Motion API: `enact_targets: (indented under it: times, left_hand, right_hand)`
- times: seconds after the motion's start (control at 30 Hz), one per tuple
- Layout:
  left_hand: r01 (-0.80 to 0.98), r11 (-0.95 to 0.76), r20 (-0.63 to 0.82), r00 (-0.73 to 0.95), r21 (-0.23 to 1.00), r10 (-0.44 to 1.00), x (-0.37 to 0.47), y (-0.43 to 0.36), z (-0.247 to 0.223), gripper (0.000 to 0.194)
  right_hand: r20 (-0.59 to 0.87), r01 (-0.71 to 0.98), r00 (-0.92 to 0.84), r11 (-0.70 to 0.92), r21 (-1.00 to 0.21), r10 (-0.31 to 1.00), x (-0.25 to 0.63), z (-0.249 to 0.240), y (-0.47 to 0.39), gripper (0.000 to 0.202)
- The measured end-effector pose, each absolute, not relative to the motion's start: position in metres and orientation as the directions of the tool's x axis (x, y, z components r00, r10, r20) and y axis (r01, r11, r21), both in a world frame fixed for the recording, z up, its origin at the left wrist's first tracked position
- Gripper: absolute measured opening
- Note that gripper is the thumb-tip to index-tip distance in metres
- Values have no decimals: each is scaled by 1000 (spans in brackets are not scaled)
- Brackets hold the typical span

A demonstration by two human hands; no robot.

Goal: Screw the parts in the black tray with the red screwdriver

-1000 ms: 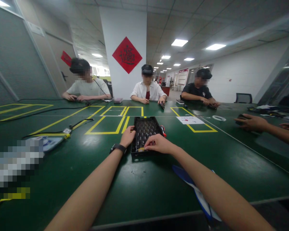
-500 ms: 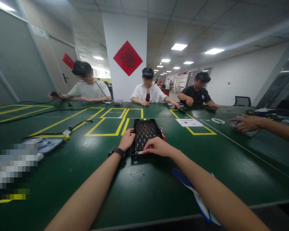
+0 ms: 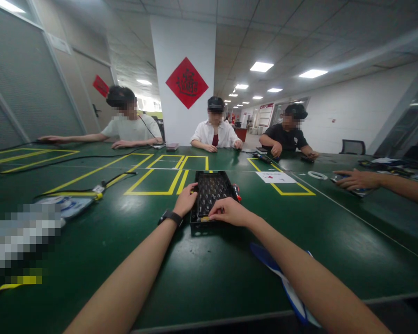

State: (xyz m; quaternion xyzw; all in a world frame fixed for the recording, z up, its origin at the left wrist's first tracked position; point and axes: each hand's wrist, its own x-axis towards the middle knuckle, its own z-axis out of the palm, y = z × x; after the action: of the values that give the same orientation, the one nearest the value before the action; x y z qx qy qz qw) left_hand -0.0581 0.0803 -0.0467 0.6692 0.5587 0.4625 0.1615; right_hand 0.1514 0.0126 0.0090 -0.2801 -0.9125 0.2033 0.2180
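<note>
A black rectangular tray-like case [image 3: 206, 227] with rows of small shiny shapes inside lies on the green table. My left hand [image 3: 186, 200] grips its left wall, the thumb and fingers at the edge. Over the near right corner, my right hand [image 3: 231, 212] is closed in a pinch, its fingertips at the near end of the case. Beside those fingertips lies a small yellowish strip [image 3: 204, 218]; whether the pinch holds it or something else is hidden. A red and clear object [image 3: 237, 193] sits against the case's right side, partly covered.
Blue-and-white flat item [image 3: 292, 297] lies beneath my right forearm. Left of me is a bagged item [image 3: 68, 206] with a cable. A paper sheet [image 3: 275, 177] and white ring [image 3: 316, 175] lie ahead right. A co-worker's hand [image 3: 360, 180] rests on an object; others sit opposite.
My hands and the case stay nearly in place. The person at the far left has stretched an arm out to the left. The person opposite has drawn a hand back from a dark object.
</note>
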Motion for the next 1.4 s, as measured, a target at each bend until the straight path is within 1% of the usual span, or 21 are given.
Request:
enact_targets:
  times: [0.1, 0.2, 0.37, 0.5, 0.6, 0.77, 0.97, 1.13, 1.4]
  left_hand:
    - [628, -319, 436, -36, 710, 899, -59, 80, -46, 44]
    - [651, -309, 431, -31, 693, 902, -59, 80, -44, 41]
    - [674, -298, 427, -30, 676, 904, -60, 80, -44, 36]
    - [704, -323, 432, 26, 633, 901, -60, 78, -41, 29]
    - [713, -324, 433, 32, 622, 901, -60, 77, -39, 27]
    - [716, -323, 434, 31, 619, 901, -58, 75, -37, 27]
    - [738, -341, 450, 56, 583, 891, -58, 75, -37, 26]
    - [737, -356, 464, 64, 575, 883, -59, 75, -38, 26]
    - [752, -330, 441, 59, 570, 895, -58, 74, -36, 26]
  right_hand:
    - [284, 415, -759, 772, -482, 586, 152, 11, 11, 23]
    - [281, 405, -762, 768, -496, 583, 152, 11, 11, 24]
    - [282, 445, -720, 734, -513, 634, 150, 10, 12, 23]
    - [281, 438, -739, 753, -490, 613, 150, 9, 12, 21]
    - [287, 425, -751, 768, -480, 595, 151, 9, 12, 21]
    - [294, 410, -751, 767, -494, 591, 151, 8, 12, 22]
    - [284, 380, -739, 726, -573, 611, 153, 7, 12, 29]
    - [271, 389, -759, 746, -541, 592, 153, 7, 13, 27]
    - [283, 414, -728, 729, -545, 625, 152, 9, 12, 27]
